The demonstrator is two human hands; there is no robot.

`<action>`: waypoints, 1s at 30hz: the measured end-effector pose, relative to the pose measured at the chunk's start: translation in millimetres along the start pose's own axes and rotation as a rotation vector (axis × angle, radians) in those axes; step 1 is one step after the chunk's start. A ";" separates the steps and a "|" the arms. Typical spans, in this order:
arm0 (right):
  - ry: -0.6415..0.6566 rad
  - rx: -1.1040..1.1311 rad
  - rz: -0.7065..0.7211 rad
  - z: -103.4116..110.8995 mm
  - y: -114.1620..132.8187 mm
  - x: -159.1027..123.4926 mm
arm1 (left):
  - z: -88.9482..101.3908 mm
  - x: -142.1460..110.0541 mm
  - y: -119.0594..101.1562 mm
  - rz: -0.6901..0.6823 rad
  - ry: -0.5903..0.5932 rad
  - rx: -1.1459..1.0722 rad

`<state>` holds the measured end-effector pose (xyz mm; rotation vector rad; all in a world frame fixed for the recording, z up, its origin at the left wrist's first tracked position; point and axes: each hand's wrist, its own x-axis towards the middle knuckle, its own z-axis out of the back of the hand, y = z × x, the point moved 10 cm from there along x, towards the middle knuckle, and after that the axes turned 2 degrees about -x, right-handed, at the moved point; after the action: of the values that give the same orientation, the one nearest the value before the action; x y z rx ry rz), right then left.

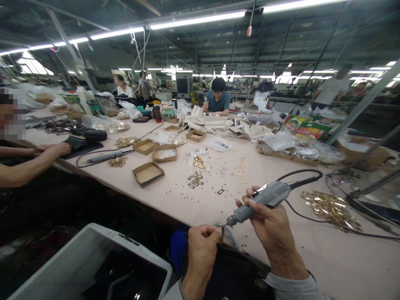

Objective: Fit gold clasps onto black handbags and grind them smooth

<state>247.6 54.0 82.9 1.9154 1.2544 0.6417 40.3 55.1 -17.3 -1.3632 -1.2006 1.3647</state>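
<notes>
My right hand is wrapped around a grey corded electric screwdriver, which slants down to the left. Its bit points at a small metal fitting pinched between the thumb and fingers of my left hand. Bit and fitting are very close; whether they touch I cannot tell. Below both hands lies a dark bag-like piece at the table edge, partly hidden by the left hand. Loose rectangular metal frames and tiny dark screws are scattered on the table beyond my hands.
A pile of gold-coloured fittings lies at right beside the screwdriver's cord. Shallow cardboard boxes stand left of centre. A white bin with dark pieces is at lower left. Another person's hands work at far left; other people sit or stand farther back.
</notes>
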 end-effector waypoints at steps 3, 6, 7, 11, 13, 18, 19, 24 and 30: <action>0.007 0.007 -0.003 0.5 -1.3 0.2 | 2.2 -1.3 -2.4 0.008 -0.025 -0.002; 0.011 0.017 0.000 0.9 -1.3 -0.7 | 4.1 -2.9 -7.1 0.002 -0.042 0.002; 0.011 0.019 0.003 1.0 -1.1 -1.0 | 4.6 -3.4 -8.1 0.004 -0.047 0.006; 0.028 0.026 0.005 0.3 -1.4 -1.5 | 5.7 -4.8 -11.2 0.020 -0.056 0.013; 0.035 0.034 0.005 0.6 -2.4 -1.1 | 5.9 -5.8 -14.4 0.023 -0.061 0.008; 0.043 0.043 0.001 2.7 -5.5 -0.1 | 7.6 -8.4 -22.1 0.032 -0.082 -0.001; 0.041 0.044 0.002 3.2 -5.8 -0.1 | 7.1 -8.5 -22.5 0.034 -0.079 -0.003; 0.037 0.050 0.007 3.6 -5.7 -0.7 | 6.9 -7.5 -19.5 0.033 -0.090 -0.006; 0.018 0.054 0.006 3.4 -4.5 -1.6 | 6.1 -7.1 -17.3 0.036 -0.063 -0.036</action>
<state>247.0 52.6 77.2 1.9624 1.2895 0.6351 33.5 51.0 0.7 -1.3814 -1.2530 1.4272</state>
